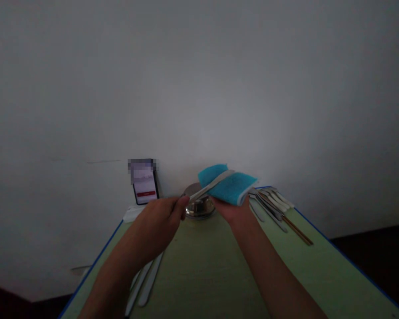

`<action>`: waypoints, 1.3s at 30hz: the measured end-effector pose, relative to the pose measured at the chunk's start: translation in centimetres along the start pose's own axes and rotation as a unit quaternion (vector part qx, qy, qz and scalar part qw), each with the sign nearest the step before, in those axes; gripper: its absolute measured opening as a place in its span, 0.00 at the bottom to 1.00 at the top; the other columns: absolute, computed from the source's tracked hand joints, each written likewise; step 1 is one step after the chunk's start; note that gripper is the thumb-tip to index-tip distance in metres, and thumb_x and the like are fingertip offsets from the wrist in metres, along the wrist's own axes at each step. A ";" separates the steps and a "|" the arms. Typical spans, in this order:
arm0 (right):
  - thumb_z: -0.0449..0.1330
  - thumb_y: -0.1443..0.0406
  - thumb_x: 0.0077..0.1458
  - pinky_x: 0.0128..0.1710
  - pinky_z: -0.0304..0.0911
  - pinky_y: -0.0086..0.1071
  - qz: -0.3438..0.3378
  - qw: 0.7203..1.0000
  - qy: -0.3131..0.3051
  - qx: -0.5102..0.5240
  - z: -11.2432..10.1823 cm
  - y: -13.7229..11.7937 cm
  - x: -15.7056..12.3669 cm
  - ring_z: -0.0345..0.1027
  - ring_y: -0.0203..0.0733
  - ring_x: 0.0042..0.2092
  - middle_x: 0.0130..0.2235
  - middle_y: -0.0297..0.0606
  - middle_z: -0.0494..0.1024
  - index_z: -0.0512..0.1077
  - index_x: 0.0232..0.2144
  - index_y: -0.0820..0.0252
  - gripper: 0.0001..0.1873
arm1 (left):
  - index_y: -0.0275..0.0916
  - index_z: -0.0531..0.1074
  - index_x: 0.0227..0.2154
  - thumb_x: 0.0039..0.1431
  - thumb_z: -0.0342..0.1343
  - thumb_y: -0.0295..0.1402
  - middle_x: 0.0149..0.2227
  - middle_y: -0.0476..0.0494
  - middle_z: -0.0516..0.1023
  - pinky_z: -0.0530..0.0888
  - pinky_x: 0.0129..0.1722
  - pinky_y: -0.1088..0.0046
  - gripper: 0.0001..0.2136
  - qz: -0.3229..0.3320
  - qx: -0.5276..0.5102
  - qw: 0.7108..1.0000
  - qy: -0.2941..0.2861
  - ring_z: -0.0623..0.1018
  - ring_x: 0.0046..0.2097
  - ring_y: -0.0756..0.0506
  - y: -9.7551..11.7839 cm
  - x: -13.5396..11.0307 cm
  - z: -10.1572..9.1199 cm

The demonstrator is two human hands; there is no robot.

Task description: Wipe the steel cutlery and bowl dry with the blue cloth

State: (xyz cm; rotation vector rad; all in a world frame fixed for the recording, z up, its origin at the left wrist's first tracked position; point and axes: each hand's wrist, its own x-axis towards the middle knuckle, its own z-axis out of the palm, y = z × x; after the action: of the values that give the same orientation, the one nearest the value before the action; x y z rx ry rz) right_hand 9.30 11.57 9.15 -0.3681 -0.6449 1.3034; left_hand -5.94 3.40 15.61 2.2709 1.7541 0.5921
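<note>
The table (213, 266) has a pale green top, matt and smooth, with a thin blue edging. The cloth (234, 188) in the right hand (231, 212) is turquoise fabric with a fuzzy, nubbly nap and a paler hem. The flat utensil (206, 189) pinched in the left hand (162, 219) is bare metal with a dull satin sheen. At the far edge the bowl (199, 207) is polished metal, glossy with bright glints. Along the right edge the cutlery (269, 201) is grey metal, some pieces paler; the thin sticks (297, 230) beside it look like brown wood. Near the far left corner the phone (145, 188) shows a glossy screen. At the near left edge the long metal pieces (151, 279) look matt grey.
</note>
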 end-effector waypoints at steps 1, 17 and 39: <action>0.47 0.60 0.50 0.43 0.65 0.46 0.019 1.000 0.005 0.014 -0.2 0.0 0.0 0.71 0.41 0.38 0.30 0.31 0.78 0.70 0.27 0.51 0.12 | 0.39 0.66 0.19 0.59 0.38 0.42 0.19 0.49 0.70 0.61 0.26 0.73 0.20 -0.001 -0.001 1.000 0.003 0.70 0.25 0.46 -0.1 0.1 0.0; 0.47 0.54 0.54 0.40 0.66 0.38 0.083 0.981 0.050 0.167 2.4 -2.0 -1.2 0.71 0.39 0.35 0.31 0.33 0.79 0.72 0.33 0.55 0.17 | 0.39 0.63 0.19 0.60 0.36 0.43 0.19 0.49 0.67 0.58 0.24 0.73 0.20 0.034 0.026 0.997 -0.057 0.67 0.23 0.47 0.0 0.7 1.5; 0.49 0.72 0.44 0.44 0.64 0.43 0.063 0.992 -0.080 0.074 -0.5 -5.4 -0.2 0.71 0.40 0.39 0.33 0.32 0.78 0.70 0.34 0.57 0.16 | 0.38 0.60 0.18 0.58 0.42 0.47 0.16 0.55 0.54 0.53 0.16 0.79 0.20 -0.016 -0.225 0.971 -0.076 0.54 0.18 0.54 -3.5 0.3 -0.5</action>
State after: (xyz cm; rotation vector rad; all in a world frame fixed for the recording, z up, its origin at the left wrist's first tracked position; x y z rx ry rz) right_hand 13.74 10.09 11.84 -0.1855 -0.6623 1.5034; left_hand -9.15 4.61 14.67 1.9169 1.4087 0.7058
